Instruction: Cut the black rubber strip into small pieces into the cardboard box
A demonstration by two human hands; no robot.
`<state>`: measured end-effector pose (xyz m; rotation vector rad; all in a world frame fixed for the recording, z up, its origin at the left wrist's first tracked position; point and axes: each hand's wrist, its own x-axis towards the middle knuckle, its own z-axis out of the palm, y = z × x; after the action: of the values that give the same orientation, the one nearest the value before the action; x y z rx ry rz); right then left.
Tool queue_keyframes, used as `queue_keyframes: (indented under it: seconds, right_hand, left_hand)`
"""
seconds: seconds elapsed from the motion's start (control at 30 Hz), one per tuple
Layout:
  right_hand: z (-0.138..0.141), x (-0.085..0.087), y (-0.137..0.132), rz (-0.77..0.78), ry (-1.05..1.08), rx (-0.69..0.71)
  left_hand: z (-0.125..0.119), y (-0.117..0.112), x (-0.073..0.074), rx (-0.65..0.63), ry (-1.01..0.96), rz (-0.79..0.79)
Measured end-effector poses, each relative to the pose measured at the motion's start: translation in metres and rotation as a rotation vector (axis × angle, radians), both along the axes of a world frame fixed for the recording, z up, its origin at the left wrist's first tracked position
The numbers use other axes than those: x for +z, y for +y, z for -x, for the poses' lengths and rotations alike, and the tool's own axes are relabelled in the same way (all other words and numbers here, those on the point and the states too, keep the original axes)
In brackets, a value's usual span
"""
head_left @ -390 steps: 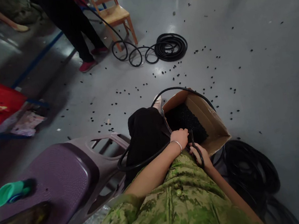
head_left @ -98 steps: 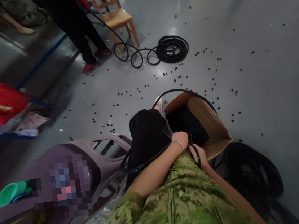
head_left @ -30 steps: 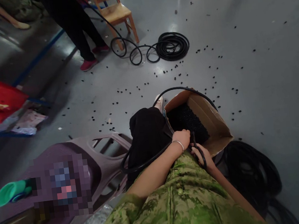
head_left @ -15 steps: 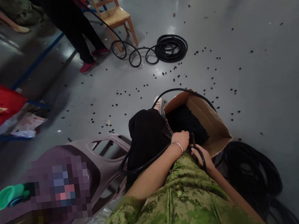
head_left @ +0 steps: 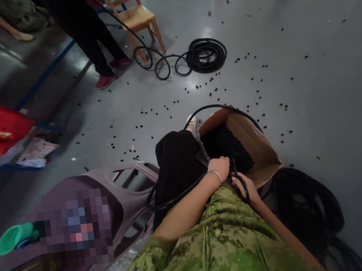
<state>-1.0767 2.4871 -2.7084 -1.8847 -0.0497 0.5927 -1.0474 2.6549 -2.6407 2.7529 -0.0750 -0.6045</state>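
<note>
Both my hands are close together in front of my waist, at the near edge of an open cardboard box (head_left: 262, 149). My left hand (head_left: 218, 168), with a bracelet on its wrist, is closed on a black hose (head_left: 188, 191) that runs in beneath the forearm; its fingertips are partly hidden. Just to the right and slightly lower, my right hand (head_left: 244, 188) curls round a black hose section that bends over its fingers. Many small black pieces (head_left: 224, 148) fill the box's bottom beyond my hands.
A purple plastic chair (head_left: 108, 188) with a green object (head_left: 15, 238) stands at left. Black hose coils (head_left: 308, 203) lie at right; another coil (head_left: 207, 55) lies ahead near a wooden chair (head_left: 138, 17) and a standing person (head_left: 89, 36). Small black pieces dot the floor.
My hands stay almost in place, still closed beside the box. The view has shifted slightly; otherwise little differs.
</note>
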Motion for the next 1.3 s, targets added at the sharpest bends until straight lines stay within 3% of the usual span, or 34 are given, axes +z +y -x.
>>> queue_keyframes:
  seconds: [0.5,0.87,1.3]
  right_hand:
    - [0.001,-0.002,0.002,0.041,-0.096,0.010]
    - [-0.005,-0.034,0.005,0.121,-0.192,-0.031]
    - [-0.007,-0.043,0.004,0.138,-0.236,0.008]
  left_hand:
    - [-0.005,0.001,-0.003,-0.027,0.043,-0.007]
    - [-0.017,-0.001,-0.005,0.039,0.133,-0.002]
    - [-0.018,-0.001,-0.016,0.058,0.117,-0.016]
